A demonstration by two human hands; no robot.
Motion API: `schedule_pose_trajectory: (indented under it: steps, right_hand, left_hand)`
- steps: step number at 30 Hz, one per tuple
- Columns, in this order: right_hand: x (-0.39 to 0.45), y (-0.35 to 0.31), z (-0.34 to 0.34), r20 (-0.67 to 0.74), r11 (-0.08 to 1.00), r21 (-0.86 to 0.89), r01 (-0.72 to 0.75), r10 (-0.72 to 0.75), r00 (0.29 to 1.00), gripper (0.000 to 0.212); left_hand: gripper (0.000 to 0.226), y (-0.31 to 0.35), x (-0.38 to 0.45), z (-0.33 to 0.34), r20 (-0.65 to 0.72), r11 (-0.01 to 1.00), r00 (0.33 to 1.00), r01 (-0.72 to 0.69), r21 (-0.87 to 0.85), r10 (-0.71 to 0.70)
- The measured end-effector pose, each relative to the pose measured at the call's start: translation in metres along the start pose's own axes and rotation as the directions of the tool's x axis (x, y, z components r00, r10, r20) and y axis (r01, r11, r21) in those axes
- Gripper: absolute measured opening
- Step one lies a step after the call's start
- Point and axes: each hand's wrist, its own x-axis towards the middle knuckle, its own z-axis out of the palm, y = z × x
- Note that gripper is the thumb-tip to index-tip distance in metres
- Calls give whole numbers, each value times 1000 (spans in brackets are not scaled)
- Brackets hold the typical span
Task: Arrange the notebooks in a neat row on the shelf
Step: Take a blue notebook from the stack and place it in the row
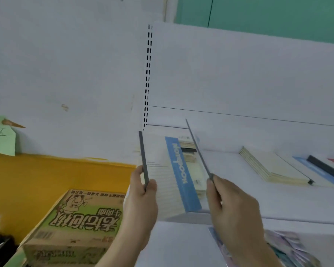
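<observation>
At frame centre, the left hand and right hand each pinch a thin, light, floppy notebook's lower edge; gripping mid-spine seems steadier.

Left hand, right hand each pinch thin notebook edge-on above shelf.

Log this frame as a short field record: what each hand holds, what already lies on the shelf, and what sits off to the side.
left hand: grips the lower end of a thin grey notebook, seen edge-on, upright
right hand: grips a second thin grey notebook, edge-on, tilted left
between hands: blue-spined notebook lying on the white shelf
shelf, right: flat stack of pale notebooks, more covers beyond
left of shelf: cardboard box with green print
row status: not yet formed
</observation>
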Motion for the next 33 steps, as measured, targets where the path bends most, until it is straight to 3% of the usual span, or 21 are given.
schedule_pose_trajectory:
  steps: [4,11,13,15,19,24,27,30,33]
  right_hand:
    - [-38,-11,26,57,999,-8,49,-49,997,40]
    - [-56,25,-12,118,989,133,58,-74,990,43]
    - [-59,53,-28,126,997,77,-25,15,992,44]
    - [-57,84,-54,149,977,-21,-212,213,966,54]
    - [-58,132,-98,329,880,-87,-466,467,821,77]
    - [-73,220,-158,425,901,-141,-411,430,797,105]
    - [-72,281,-199,469,908,-198,-369,418,778,93]
    - [-71,332,-224,391,918,-226,-327,393,832,82]
    - [-71,375,-229,356,911,-342,-231,353,865,77]
  left_hand:
    - [31,-7,-9,43,172,978,983,92,-188,-60]
    - [26,-19,-29,99,262,984,952,-132,-118,159]
    - [32,-22,-35,118,259,981,950,-141,-136,172]
    - [38,-23,-43,140,263,972,938,-198,-123,225]
    - [53,-26,-59,192,292,968,923,-241,-74,252]
    - [58,-36,-87,284,305,977,930,-211,-16,206]
    - [56,-43,-101,342,305,980,934,-199,20,183]
    - [52,-48,-109,394,306,987,942,-155,38,136]
    - [43,-51,-108,436,350,963,922,-229,146,166]
